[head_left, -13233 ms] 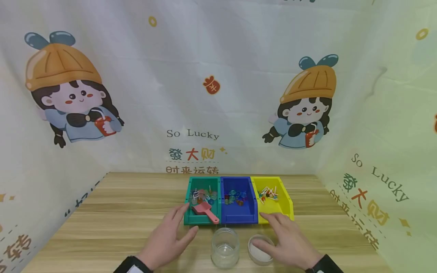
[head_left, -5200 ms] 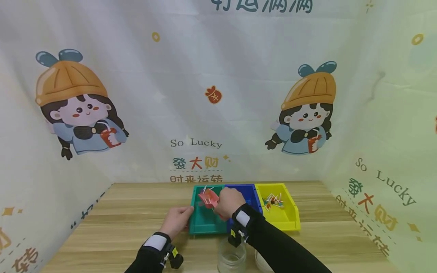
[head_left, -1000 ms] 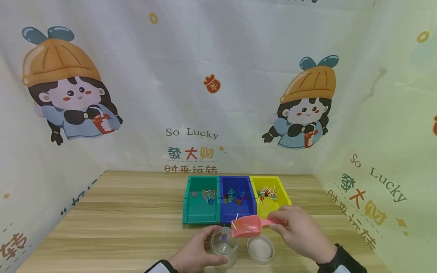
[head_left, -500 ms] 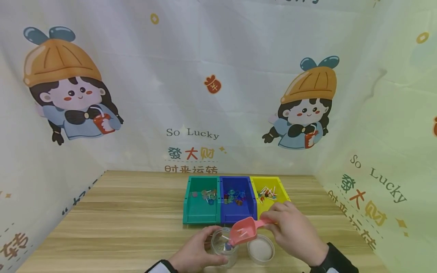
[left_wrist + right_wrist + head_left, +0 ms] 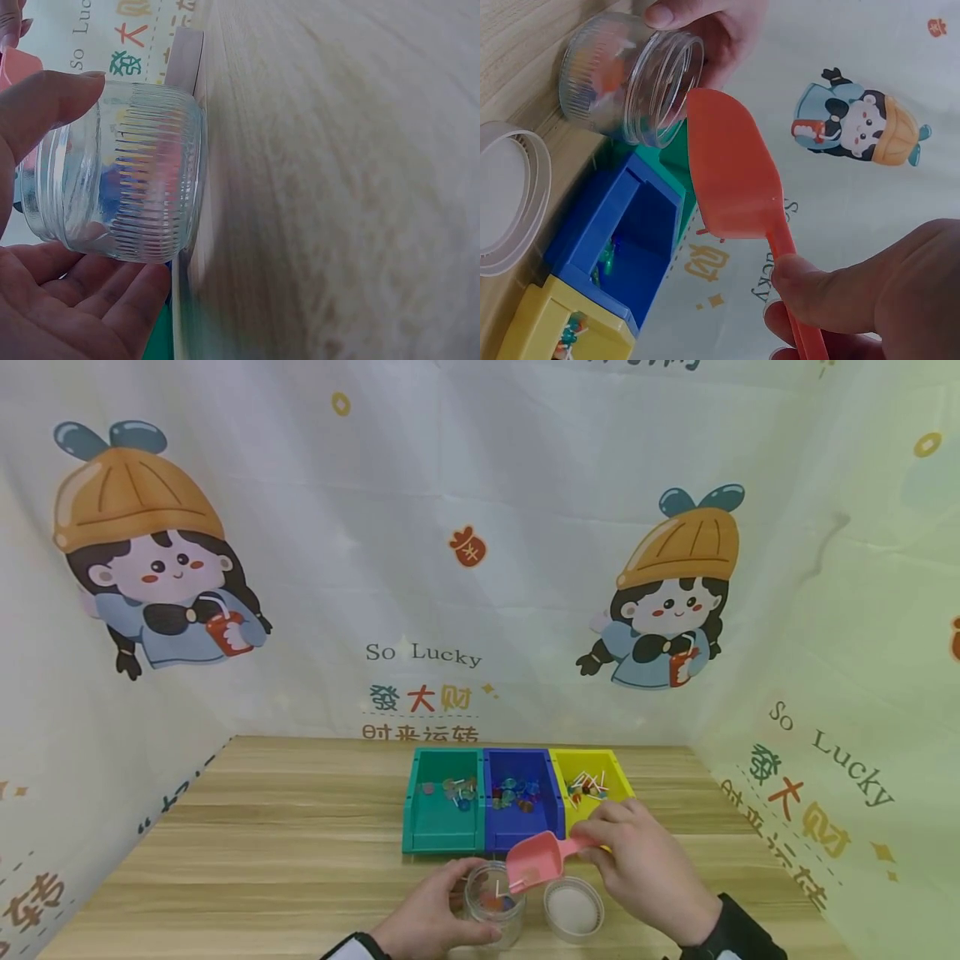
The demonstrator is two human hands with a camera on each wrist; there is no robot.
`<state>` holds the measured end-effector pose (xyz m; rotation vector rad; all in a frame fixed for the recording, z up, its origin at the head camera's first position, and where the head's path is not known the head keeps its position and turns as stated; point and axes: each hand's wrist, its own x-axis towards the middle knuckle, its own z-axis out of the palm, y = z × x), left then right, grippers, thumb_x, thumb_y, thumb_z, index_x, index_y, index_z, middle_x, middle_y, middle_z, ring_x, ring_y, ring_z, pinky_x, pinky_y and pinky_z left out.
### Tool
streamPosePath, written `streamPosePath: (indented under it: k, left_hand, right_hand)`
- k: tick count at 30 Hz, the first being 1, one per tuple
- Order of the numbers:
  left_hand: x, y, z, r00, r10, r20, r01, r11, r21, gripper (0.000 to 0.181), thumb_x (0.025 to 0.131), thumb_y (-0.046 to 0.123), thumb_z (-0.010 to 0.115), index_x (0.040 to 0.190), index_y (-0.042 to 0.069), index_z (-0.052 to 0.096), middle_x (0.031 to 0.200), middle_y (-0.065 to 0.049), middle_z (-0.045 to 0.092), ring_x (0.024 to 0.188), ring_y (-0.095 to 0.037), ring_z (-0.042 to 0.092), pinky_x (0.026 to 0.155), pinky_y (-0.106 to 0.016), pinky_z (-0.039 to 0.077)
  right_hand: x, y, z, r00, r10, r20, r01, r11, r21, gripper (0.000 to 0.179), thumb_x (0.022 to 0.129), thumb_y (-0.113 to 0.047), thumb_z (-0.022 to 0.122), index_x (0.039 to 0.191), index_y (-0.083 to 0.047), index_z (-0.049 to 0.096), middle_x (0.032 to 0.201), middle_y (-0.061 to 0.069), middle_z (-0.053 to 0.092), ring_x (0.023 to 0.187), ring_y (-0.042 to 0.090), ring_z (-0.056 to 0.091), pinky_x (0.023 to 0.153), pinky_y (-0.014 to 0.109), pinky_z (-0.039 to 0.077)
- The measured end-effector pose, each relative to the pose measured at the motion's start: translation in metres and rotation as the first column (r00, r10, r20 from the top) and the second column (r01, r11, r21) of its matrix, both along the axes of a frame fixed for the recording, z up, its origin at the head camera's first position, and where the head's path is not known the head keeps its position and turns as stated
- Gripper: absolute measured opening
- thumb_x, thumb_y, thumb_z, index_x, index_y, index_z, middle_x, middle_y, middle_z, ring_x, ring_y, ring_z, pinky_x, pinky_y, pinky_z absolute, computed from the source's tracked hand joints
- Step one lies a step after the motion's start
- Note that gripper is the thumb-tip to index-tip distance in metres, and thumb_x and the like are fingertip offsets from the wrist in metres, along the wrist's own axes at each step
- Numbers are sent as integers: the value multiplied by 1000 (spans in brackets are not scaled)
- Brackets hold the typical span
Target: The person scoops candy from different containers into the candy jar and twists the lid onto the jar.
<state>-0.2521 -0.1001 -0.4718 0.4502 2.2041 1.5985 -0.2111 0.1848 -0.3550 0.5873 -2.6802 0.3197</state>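
My left hand [image 5: 431,910] grips a clear glass jar [image 5: 507,930] standing upright on the table, thumb on one side and fingers round the other. Inside the jar lie small coloured pieces and a white stick; in the left wrist view they are blurred red and blue behind the ribbed glass [image 5: 142,180]. My right hand [image 5: 648,872] pinches the handle of a pink scoop [image 5: 536,860]. The scoop tilts down to the left, its lip right at the jar's mouth, with a few small pieces still in it. In the right wrist view the scoop's underside [image 5: 735,176] shows.
A white-rimmed round lid [image 5: 573,908] lies just right of the jar. Behind stand three joined bins: green [image 5: 442,835], blue [image 5: 522,835] and yellow [image 5: 581,817]. Green and blue hold translucent pieces; yellow holds tiny lollipop-like sticks. A printed curtain [image 5: 540,610] closes off the table's back and sides.
Earlier the scoop lay in the green bin, then my right hand lifted pieces out with it. It has since come to the jar and tipped, and pieces have dropped in.
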Motion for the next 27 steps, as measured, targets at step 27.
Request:
streamPosePath:
  k: [27]
  left_hand:
    - [1, -1, 3, 999, -23, -35, 24, 999, 24, 71, 89, 12, 92, 150, 3, 57, 137, -11, 69, 127, -29, 67, 113, -57, 55]
  right_hand:
    - [0, -1, -3, 996, 28, -84, -29, 1000, -10, 20, 85, -13, 94, 100, -23, 86, 92, -15, 70, 94, 8, 55, 86, 32, 57]
